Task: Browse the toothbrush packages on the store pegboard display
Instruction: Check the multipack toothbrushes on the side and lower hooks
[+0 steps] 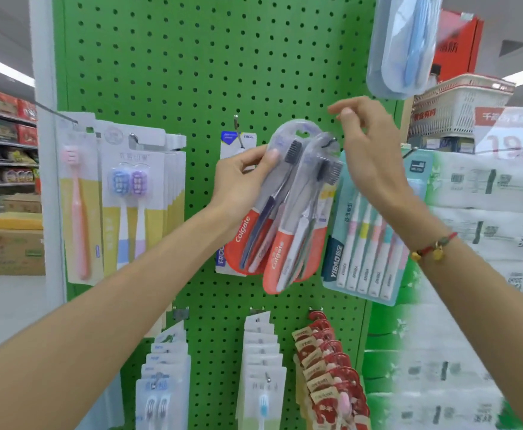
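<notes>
- While both arms reach up to the green pegboard [192,72], the left hand [238,184] grips a Colgate pack [254,231], thumb pressed on its clear front beside the dark bristles.
- A second Colgate pack [288,252] hangs just in front, overlapping the first at its four o'clock, its top by a hook [330,142].
- At one o'clock from the packs, the right hand [368,144] hovers with fingers loosely curled, holding nothing; a red bracelet [434,246] sits on that wrist.
- At three o'clock hangs a YIBMO multipack [365,259], touching the second pack's edge.
- At nine o'clock hang a pink brush pack [78,206] and a twin-brush pack [133,193].
- Along the board's six o'clock edge, more packs [263,367] hang in rows.
</notes>
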A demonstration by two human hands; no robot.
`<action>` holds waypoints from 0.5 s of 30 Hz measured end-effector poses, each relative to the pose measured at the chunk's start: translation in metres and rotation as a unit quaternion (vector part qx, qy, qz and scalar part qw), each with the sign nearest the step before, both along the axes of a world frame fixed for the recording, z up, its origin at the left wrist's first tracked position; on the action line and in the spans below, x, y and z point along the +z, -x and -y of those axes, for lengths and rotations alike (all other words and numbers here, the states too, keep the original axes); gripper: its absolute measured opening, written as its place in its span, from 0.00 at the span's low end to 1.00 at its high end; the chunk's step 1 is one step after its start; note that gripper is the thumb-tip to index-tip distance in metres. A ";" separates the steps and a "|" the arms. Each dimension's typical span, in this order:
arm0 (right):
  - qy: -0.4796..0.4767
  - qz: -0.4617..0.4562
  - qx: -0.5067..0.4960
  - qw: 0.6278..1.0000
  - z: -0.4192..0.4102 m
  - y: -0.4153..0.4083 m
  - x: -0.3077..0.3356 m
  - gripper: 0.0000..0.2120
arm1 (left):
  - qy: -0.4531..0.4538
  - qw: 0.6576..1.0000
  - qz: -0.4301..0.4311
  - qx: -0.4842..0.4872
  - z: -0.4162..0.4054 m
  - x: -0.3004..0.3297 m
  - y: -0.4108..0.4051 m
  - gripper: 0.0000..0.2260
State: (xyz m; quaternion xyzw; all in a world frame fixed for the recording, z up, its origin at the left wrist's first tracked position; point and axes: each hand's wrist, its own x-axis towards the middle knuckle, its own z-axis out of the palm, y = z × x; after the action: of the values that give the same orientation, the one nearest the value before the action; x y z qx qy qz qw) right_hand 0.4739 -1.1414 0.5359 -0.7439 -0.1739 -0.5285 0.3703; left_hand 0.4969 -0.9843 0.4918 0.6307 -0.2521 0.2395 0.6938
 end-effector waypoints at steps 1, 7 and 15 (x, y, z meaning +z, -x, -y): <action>0.009 -0.036 0.014 0.999 -0.001 -0.002 0.009 0.12 | -0.011 1.000 0.001 0.000 0.000 0.002 -0.001 0.09; 0.097 -0.242 0.081 0.962 0.010 -0.008 0.050 0.11 | -0.041 0.999 -0.009 -0.004 0.008 0.006 0.003 0.10; 0.080 -0.416 0.120 0.898 0.019 -0.031 0.084 0.25 | -0.091 0.993 -0.069 -0.018 0.024 0.014 0.008 0.07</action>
State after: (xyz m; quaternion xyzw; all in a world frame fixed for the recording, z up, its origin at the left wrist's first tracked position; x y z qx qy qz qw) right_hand 0.5049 -1.1602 0.6200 -0.8965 -0.1333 -0.1068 0.4089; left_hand 0.4890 -1.0078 0.5057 0.7014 -0.2355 0.1592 0.6536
